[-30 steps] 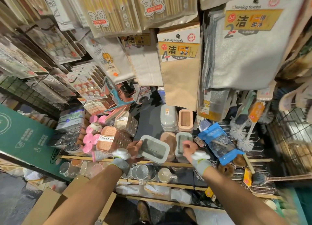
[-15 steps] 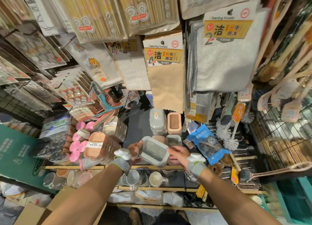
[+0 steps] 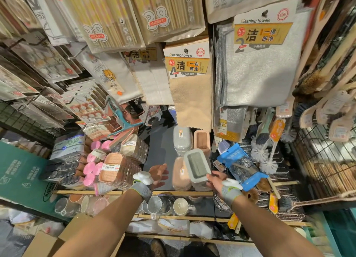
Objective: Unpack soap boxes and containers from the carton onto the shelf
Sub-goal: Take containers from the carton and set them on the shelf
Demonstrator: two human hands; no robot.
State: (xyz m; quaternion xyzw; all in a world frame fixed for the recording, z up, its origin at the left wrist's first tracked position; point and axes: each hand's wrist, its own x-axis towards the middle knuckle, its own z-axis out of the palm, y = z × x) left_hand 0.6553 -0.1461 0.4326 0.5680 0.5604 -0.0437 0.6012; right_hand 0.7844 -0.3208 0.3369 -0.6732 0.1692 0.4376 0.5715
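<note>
Between the two hands and a little beyond them, a grey soap box (image 3: pixel 196 165) is held over the dark shelf (image 3: pixel 158 146). It is tilted, with its recessed face turned up toward the camera. The right hand (image 3: pixel 215 181) grips it by the near right corner, fingers curled on the edge. The left hand (image 3: pixel 158 174) is apart from the box, holds nothing, and has its fingers spread loosely above the shelf's front.

Just under and left of the held box a pinkish-brown soap box (image 3: pixel 180 174) rests on the shelf. Farther from the hands stand a grey stack of boxes (image 3: pixel 182 141) and a tan box (image 3: pixel 201 143) side by side.

Left of the left hand is a pile of orange boxes (image 3: pixel 117 170) labelled SOAP BOX. Just right of the right hand lies a blue packet of scourers (image 3: pixel 240 164). Below the left forearm, near the person, a corner of a brown carton (image 3: pixel 46 243) shows. Whether the held box touches the one beneath it cannot be told.
</note>
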